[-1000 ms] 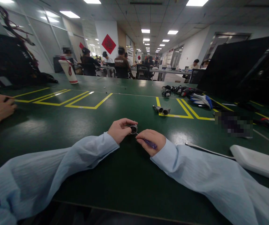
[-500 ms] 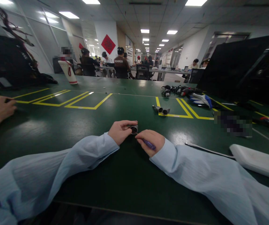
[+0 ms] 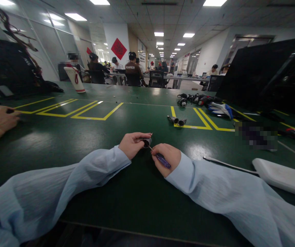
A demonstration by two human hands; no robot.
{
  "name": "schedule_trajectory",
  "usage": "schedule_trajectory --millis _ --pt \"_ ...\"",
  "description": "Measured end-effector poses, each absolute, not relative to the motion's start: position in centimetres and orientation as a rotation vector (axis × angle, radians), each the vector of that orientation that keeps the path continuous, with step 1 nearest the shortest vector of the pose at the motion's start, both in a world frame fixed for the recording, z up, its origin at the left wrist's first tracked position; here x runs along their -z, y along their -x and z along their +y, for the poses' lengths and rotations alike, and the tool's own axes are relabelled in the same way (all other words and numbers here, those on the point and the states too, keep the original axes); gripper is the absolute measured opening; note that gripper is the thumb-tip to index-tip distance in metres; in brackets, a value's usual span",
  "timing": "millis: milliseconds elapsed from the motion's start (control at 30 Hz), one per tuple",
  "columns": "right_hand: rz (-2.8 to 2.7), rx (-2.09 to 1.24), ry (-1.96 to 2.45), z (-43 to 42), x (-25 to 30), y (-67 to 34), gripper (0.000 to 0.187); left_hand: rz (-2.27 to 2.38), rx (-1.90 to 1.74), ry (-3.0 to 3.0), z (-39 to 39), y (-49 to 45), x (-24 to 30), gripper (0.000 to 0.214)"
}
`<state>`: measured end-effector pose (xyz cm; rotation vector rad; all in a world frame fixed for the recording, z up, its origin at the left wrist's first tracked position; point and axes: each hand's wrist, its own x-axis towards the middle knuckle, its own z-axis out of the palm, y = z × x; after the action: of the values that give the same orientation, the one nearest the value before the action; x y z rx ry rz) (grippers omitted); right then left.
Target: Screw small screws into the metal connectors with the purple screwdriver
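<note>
My left hand (image 3: pixel 132 144) is closed around a small dark metal cylindrical part (image 3: pixel 146 142), its hollow end turned toward me. A thin tip sticks up past my left fingers. In my right hand (image 3: pixel 166 156) is a screwdriver (image 3: pixel 163 160) with a purple see-through handle, its thin shaft pointing up and left to the mouth of the metal part. How deep the shaft's tip reaches cannot be made out. Beyond my hands, two similar metal parts (image 3: pixel 177 120) lie side by side on the green table (image 3: pixel 106 195).
Yellow tape (image 3: pixel 88 118) marks the table. A white cup (image 3: pixel 75 79) stands at the back left; cables (image 3: pixel 188 99) and a blue-white glove (image 3: pixel 221 109) lie back right. A white device (image 3: pixel 283 176) is near my right sleeve. Another person's hand (image 3: pixel 0 118) is at far left.
My right hand has drawn slightly back to the right with the screwdriver, so more of its shaft shows. The metal part has tilted a little in my left hand.
</note>
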<state>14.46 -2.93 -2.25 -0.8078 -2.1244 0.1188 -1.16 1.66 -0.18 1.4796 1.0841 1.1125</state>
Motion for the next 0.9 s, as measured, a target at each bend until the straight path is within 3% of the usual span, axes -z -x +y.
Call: schedule_trajectory --millis 333,600,900 --pt "-1.935 -0.217 0.891 -4.5 0.6 -15.3 0.004 1.054 -1.155 -1.399 1.9 1.1 0.3 0.019" --pt "-1.309 -1.026 1.072 -2.8 0.1 -16.1 0.008 1.067 -1.131 -1.39 2.5 1.3 0.6 0.018" --pt "-1.286 -1.032 1.084 -2.8 0.0 -15.8 0.009 1.012 -1.116 -1.391 1.6 1.0 0.6 0.019"
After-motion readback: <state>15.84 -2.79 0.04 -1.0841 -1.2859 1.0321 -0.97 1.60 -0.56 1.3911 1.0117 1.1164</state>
